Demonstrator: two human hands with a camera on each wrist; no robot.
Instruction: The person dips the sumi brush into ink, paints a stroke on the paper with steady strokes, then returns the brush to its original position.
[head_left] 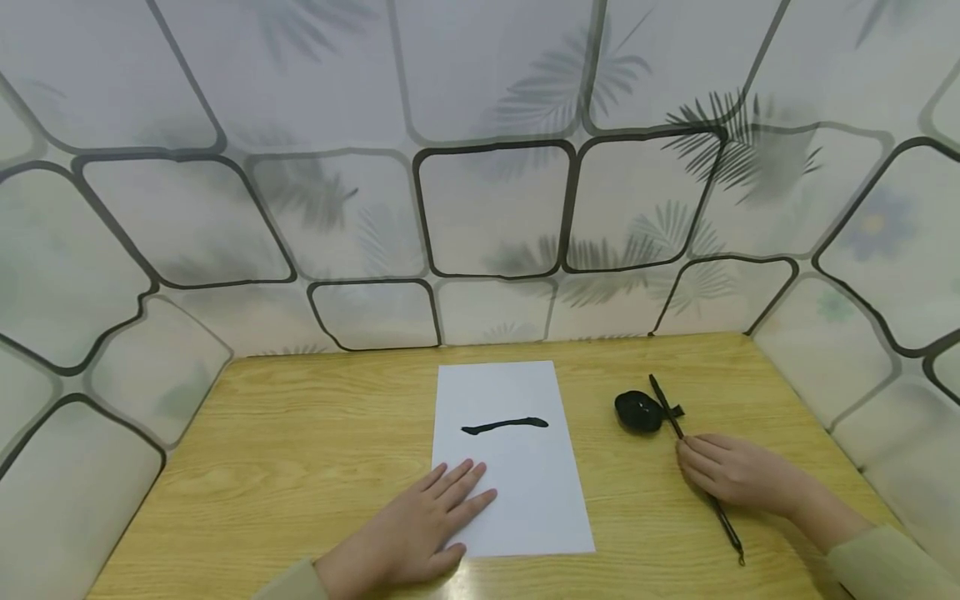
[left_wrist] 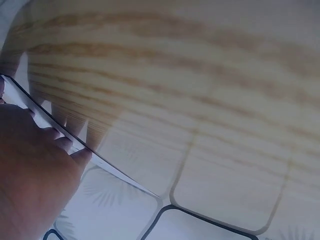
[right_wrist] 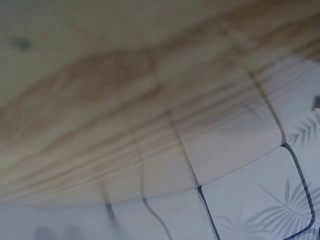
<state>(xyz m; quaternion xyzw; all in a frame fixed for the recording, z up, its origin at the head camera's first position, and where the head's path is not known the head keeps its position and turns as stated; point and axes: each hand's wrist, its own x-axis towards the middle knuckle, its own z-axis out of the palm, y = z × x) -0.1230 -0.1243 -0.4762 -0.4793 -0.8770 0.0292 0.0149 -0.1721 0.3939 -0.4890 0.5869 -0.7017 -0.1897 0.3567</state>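
Note:
A white sheet of paper (head_left: 517, 508) lies on the wooden table, bearing one black horizontal brush stroke (head_left: 506, 426). My left hand (head_left: 423, 521) rests on its lower left part with the fingers spread; the left wrist view shows the same hand (left_wrist: 37, 170) at the paper's edge. To the right, my right hand (head_left: 738, 473) holds a dark writing brush (head_left: 723, 523) around the middle of its handle. The brush's upper end lies beside a small round black ink dish (head_left: 637, 412), across a small dark piece (head_left: 678, 411). The right wrist view shows no hand.
The yellow wood-grain table (head_left: 322, 433) is bounded at the back and both sides by light panels (head_left: 495, 208) with dark outlines and leaf patterns. The ink dish stands between the paper and the right hand.

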